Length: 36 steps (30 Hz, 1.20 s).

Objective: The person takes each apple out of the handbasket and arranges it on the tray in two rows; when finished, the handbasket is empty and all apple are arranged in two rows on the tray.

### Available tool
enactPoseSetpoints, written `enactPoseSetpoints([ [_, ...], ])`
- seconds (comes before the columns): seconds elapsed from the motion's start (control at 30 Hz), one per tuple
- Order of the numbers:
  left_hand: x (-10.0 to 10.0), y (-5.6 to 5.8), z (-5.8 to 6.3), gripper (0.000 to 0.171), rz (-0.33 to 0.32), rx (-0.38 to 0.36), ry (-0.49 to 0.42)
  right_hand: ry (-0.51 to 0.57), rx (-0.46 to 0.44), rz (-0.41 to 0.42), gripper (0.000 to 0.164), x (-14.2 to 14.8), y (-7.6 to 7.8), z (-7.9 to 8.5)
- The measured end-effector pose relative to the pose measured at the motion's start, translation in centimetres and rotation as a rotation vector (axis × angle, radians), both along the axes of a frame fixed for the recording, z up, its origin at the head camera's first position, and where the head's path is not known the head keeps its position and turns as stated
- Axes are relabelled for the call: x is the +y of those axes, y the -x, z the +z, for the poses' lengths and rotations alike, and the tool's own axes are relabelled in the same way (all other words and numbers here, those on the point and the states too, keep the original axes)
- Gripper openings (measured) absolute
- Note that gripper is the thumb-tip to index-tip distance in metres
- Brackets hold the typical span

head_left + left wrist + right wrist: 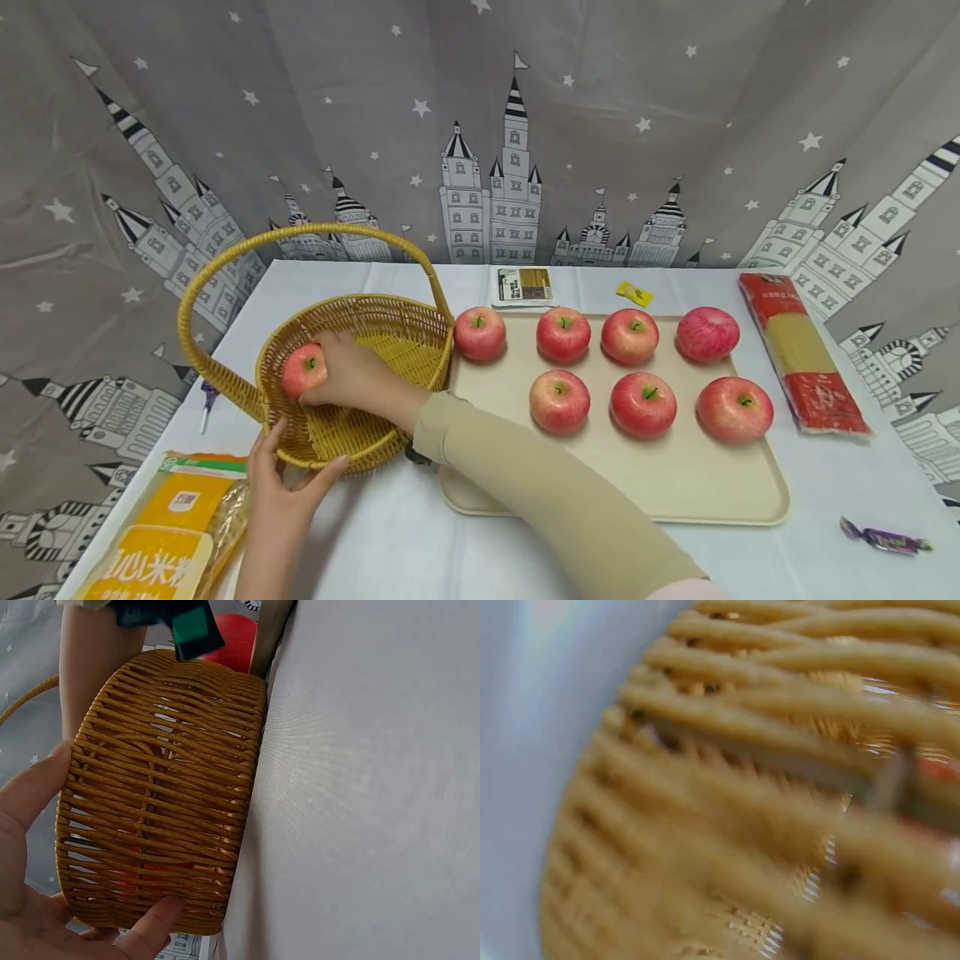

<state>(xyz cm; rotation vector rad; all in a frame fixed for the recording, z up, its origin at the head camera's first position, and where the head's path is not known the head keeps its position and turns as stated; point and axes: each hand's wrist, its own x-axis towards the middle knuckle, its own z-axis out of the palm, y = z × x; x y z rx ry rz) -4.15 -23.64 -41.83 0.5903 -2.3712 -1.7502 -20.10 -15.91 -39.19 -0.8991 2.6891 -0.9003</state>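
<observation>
A yellow wicker basket (375, 454) with a tall arched handle stands at the left of the table. Inside it, against the left wall, my right hand (348, 371) holds a red apple (300, 372). My left hand (281, 487) grips the basket's near left side, thumb and fingers spread along the rim and wall. From the left wrist, the woven wall (161, 787) fills the space between thumb and fingers, and red shows through its gaps. Up close in the right wrist view is blurred weave (705, 825); the right hand is hidden there.
Right of the basket, a beige tray (720, 492) bears several apples (642, 405). A red-and-yellow packet (806, 354) lies beyond its right side. Near the front left is a yellow food bag (165, 533). Small wrapped candies (885, 537) and a flat packet (522, 286) lie around the tray.
</observation>
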Motion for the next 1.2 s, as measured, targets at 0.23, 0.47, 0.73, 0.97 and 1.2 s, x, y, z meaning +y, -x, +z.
enactPoseSetpoints([
  [0.23,0.1,0.1,-0.2,0.098,0.013,0.025,0.006,0.158,0.033,0.141,0.08,4.6,-0.2,2.0],
  [0.47,0.0,-0.1,-0.2,0.099,0.015,0.011,0.025,0.148,0.089,0.132,0.078,12.3,-1.7,4.8],
  [0.73,-0.2,0.0,-0.2,0.101,0.004,-0.034,0.024,0.098,0.043,0.067,0.077,20.2,-2.7,4.2],
  [0.97,-0.4,-0.2,-0.2,0.101,0.002,-0.037,0.009,-0.051,-0.009,0.081,0.073,22.3,-3.0,1.6],
  [1.2,-0.2,-0.1,0.0,0.099,0.003,-0.01,0.002,-0.092,-0.051,0.097,0.075,21.4,-2.8,-0.1],
])
